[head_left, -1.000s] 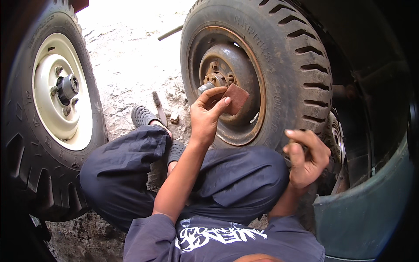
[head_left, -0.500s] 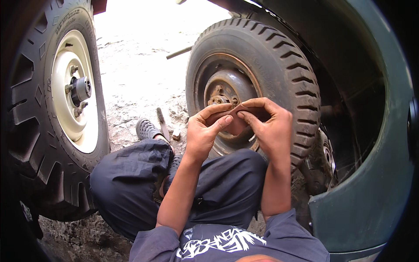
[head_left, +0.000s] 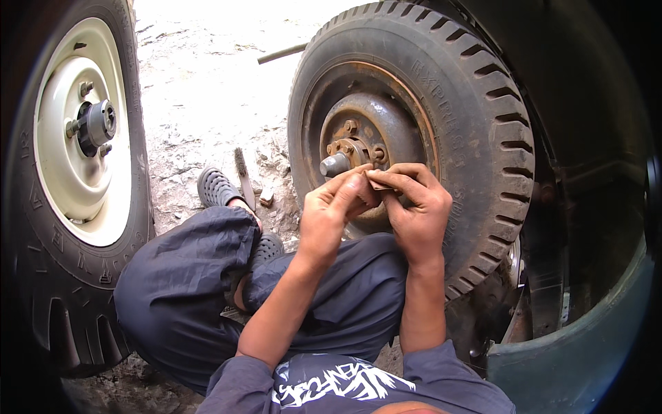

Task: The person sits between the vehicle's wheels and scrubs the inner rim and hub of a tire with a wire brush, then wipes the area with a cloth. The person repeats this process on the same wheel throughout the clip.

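Note:
In front of the rusty hub (head_left: 352, 148) of the right wheel, both my hands meet on a small folded piece of reddish-brown sandpaper (head_left: 372, 197). My left hand (head_left: 327, 217) pinches its left side between thumb and fingers. On the other side, my right hand (head_left: 418, 207) grips the sheet by its upper edge, fingers bent over it. Much of the sandpaper is covered by my fingers. Just beyond my left fingertips, a grey metal shaft end (head_left: 335, 164) sticks out of the hub, ringed by rusty nuts.
A wheel with a cream rim (head_left: 58, 165) stands at the left. A wire brush (head_left: 241, 165) and a small block (head_left: 267, 196) lie by my shoe (head_left: 219, 186). A bar (head_left: 281, 53) lies farther off. The green fender (head_left: 572, 366) curves along the right.
The sandpaper, spread wider before, is now folded smaller between my fingers. My hands have drawn closer together, and the view has shifted, so the shaft end shows clearly.

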